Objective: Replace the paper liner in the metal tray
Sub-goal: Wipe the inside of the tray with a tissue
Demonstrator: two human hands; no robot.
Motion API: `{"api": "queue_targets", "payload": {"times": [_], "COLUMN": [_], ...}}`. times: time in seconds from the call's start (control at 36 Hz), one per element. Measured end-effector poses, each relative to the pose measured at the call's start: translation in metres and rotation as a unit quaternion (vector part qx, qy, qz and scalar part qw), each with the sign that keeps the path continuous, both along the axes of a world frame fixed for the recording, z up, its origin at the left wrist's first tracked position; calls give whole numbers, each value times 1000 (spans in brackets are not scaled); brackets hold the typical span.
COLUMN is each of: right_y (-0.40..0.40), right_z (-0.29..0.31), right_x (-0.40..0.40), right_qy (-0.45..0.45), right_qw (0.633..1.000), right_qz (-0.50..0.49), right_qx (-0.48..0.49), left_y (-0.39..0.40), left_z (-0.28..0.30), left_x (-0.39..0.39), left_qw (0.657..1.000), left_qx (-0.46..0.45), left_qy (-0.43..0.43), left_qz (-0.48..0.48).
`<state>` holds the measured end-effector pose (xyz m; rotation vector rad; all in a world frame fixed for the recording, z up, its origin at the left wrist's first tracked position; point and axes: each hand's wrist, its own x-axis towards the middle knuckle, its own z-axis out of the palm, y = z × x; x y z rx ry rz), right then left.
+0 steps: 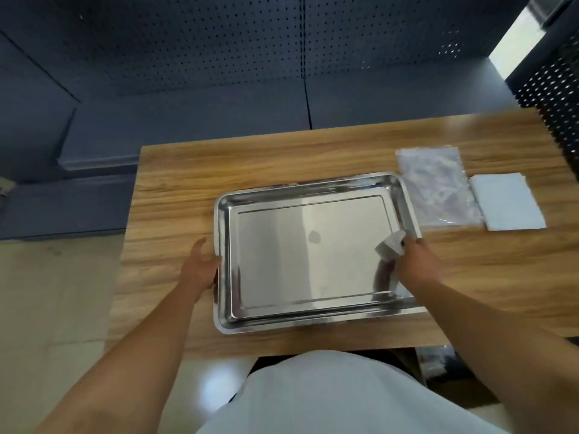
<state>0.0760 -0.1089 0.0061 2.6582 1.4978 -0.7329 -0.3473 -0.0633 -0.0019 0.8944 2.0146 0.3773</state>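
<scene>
So the metal tray (313, 252) sits bare on the table (175, 183), long side running left-right. Left hand (200, 267) grips its left rim; right hand (413, 261) pinches a crumpled white wad (390, 244).

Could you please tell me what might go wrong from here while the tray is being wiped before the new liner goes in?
1. The metal tray sits close to the near table edge; only the left hand steadies it, so a hard wipe could slide it off.
2. The right hand holds a small wad of paper at the right side; the spot mid-tray may get missed.
3. The clear plastic bag beside the tray could be swept off.
</scene>
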Motion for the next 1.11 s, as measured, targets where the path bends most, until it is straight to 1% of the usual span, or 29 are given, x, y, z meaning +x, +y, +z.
{"api": "queue_targets", "payload": {"times": [0.08, 0.17, 0.25, 0.31, 0.42, 0.47, 0.67, 0.81, 0.92, 1.03, 1.11], "right_y": [-4, -5, -8, -9, -16, -19, -17, -17, -13, -8, -6], "right_z": [-16, -15, -9, -9, -14, -16, -21, -27, -33, -40, -49], "right_x": [-8, -14, -19, -28, -57, -80, -178, -254, -294, -327, -333], "right_qy": [68, 116, 162, 172, 148, 156, 236, 295, 321, 371, 395], "right_qw": [997, 991, 978, 974, 980, 980, 967, 952, 941, 921, 912], "right_qz": [-22, -69, -133, -146, -128, -118, -73, -4, 46, 40, 20], "right_qx": [-11, -9, -14, -21, -38, -44, -54, -79, -93, -109, -110], "left_y": [-12, -15, -15, -15, -13, -13, -15, -14, -13, -8, -4], "left_z": [-5, -6, -4, -7, -12, -13, -10, -13, -13, -9, -5], "left_x": [-4, -2, -1, -5, -11, -15, -13, -19, -21, -24, -27], "left_qw": [998, 996, 996, 994, 991, 990, 987, 987, 988, 983, 979], "left_qx": [-28, -25, -21, -21, -23, -22, 11, -9, -31, -55, -86], "left_qy": [-24, -13, -22, -26, -30, -38, -51, -69, -86, -123, -142], "left_qz": [-55, -79, -90, -102, -127, -135, -152, -143, -121, -129, -122]}}
